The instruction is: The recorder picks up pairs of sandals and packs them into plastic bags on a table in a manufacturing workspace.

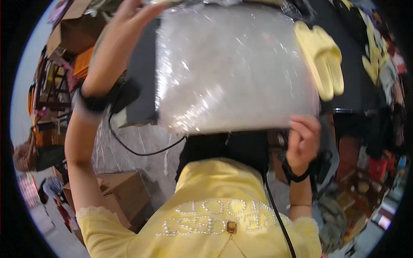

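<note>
- Grips the near right corner of a clear plastic sheet (232, 69) in the curled fingers of the right hand (303, 137).
- Reaches to the sheet's far left corner with the left hand (129, 16), blurred and cropped by the upper edge; cannot tell whether grasping or released.
- Has the sheet, glossy, over the dark tabletop (143, 75), in front of the yellow shirt (202, 185).
- Has a pair of pale yellow slippers (322, 56) just beside the sheet's right edge.
- Wears a black band (95, 101) on each wrist.
</note>
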The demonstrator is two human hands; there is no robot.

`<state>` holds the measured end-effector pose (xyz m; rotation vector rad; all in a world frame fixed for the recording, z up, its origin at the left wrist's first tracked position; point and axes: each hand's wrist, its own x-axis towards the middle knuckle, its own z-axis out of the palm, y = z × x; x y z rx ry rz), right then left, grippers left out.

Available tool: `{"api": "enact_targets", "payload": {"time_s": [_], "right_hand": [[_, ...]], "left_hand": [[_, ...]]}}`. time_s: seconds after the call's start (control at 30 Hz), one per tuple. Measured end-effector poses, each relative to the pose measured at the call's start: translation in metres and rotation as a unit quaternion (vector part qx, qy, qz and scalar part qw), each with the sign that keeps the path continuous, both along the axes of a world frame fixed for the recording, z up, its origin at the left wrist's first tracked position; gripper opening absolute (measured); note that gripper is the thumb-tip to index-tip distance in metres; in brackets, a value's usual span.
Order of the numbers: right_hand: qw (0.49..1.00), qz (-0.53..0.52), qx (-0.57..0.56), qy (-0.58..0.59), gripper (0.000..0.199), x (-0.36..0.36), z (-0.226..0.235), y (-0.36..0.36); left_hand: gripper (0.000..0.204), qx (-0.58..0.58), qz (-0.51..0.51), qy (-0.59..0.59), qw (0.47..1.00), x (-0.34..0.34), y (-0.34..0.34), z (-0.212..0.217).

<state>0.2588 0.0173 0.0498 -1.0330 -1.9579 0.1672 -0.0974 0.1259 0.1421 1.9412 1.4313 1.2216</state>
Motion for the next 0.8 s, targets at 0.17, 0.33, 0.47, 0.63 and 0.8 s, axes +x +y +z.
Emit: {"api": "enact_targets", "payload": {"time_s": [0.17, 0.33, 0.47, 0.63, 0.8], "right_hand": [[0.956, -0.156, -0.214, 0.124, 0.015, 0.055, -0.025, -0.065], [0.83, -0.313, -0.461, -0.029, 0.055, 0.083, -0.238, -0.175], [0.731, -0.173, -0.645, 0.138, 0.079, 0.062, -0.22, -0.193], [0.852, -0.215, -0.409, -0.247, 0.081, 0.042, -0.154, -0.185], [0.876, -0.212, -0.426, -0.083, 0.031, 0.04, -0.155, -0.185]], "left_hand": [[0.037, -0.464, -0.345, -0.008, 0.816, 0.009, -0.163, -0.014], [0.056, -0.551, -0.03, -0.035, 0.833, 0.069, -0.253, -0.197], [0.064, -0.448, 0.112, -0.013, 0.887, 0.074, -0.315, -0.276], [0.051, -0.37, 0.022, -0.071, 0.926, 0.069, -0.295, -0.259], [0.044, -0.292, -0.23, 0.061, 0.926, 0.056, -0.273, -0.27]]}}
